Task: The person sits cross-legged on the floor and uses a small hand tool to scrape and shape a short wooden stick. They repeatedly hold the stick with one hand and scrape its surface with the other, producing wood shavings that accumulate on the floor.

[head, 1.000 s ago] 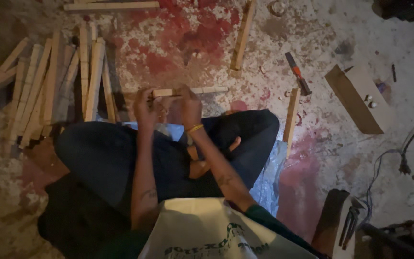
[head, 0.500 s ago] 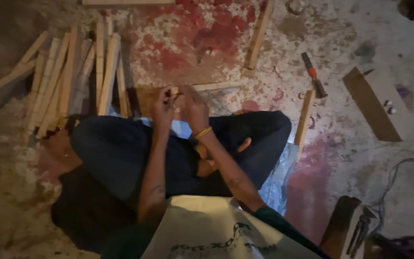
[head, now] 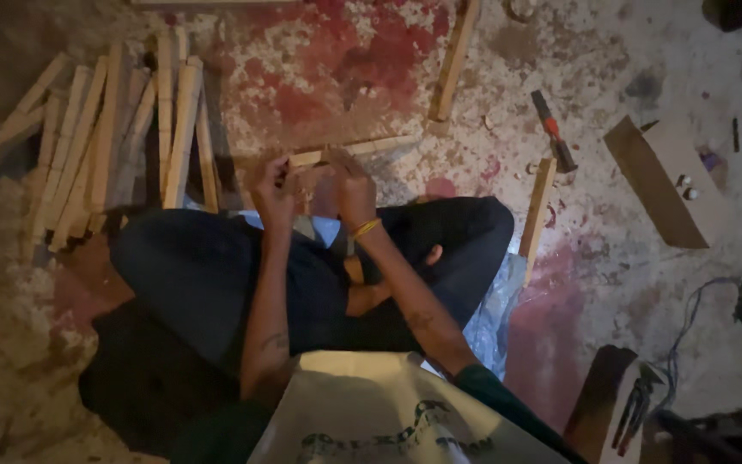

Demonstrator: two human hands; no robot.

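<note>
Wooden strip [head: 362, 148] gripped by left hand [head: 274, 191] and right hand [head: 354, 191], fingertips lost in shadow.

both hands raised together over crossed legs

left hand [head: 273, 191] and right hand [head: 352, 189] sit close, fingers curled, forearms stretched forward, nearly parallel, wrists bent slightly.

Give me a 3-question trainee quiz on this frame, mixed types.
1. True or false: both hands touch the stick.
2. Where is the hammer? A) on the floor to the person's right B) in the left hand C) on the stick pile
3. Fill in: the right hand wears a yellow ____ at the wrist.

Key: 1 true; 2 A; 3 bangle.
</note>
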